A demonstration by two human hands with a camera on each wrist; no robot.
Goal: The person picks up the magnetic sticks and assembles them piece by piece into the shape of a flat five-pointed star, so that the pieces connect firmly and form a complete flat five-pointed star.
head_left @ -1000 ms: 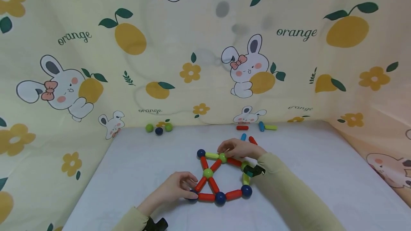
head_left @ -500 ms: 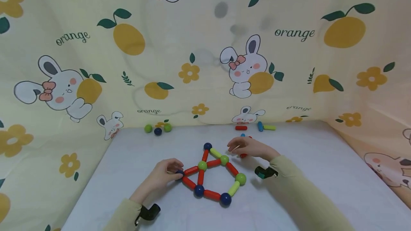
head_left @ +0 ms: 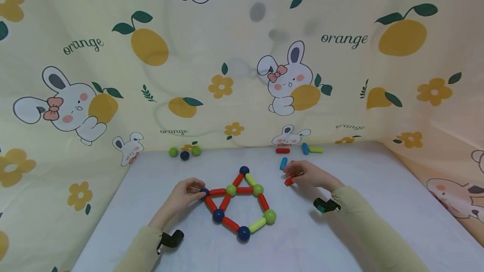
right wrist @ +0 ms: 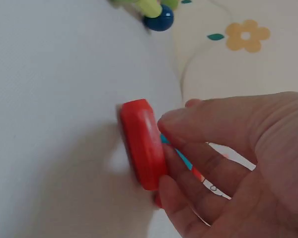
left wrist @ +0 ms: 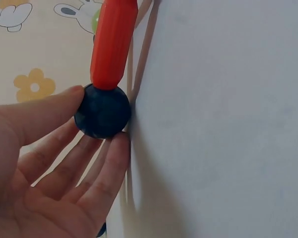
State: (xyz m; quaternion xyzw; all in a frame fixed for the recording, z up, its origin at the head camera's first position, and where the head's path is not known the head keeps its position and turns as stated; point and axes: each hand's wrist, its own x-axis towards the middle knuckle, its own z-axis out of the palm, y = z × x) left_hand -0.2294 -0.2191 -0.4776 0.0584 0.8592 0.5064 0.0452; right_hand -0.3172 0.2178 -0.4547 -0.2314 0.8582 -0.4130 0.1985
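The left hand [head_left: 185, 192] is pinching a navy ball [left wrist: 103, 113] between thumb and fingers, at the left corner of the frame [head_left: 245, 190] lying mid-table. Over to the right, the right hand [head_left: 311, 174] is bending its fingers at a loose red rod [right wrist: 145, 148]; I can't tell whether they're pinching it or merely touching. A blue rod [head_left: 283, 163] is lying just behind.

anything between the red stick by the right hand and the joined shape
Nothing visible: bare tabletop separates the red stick by the right hand from the joined shape. One blue stick lies farther back, outside that gap.
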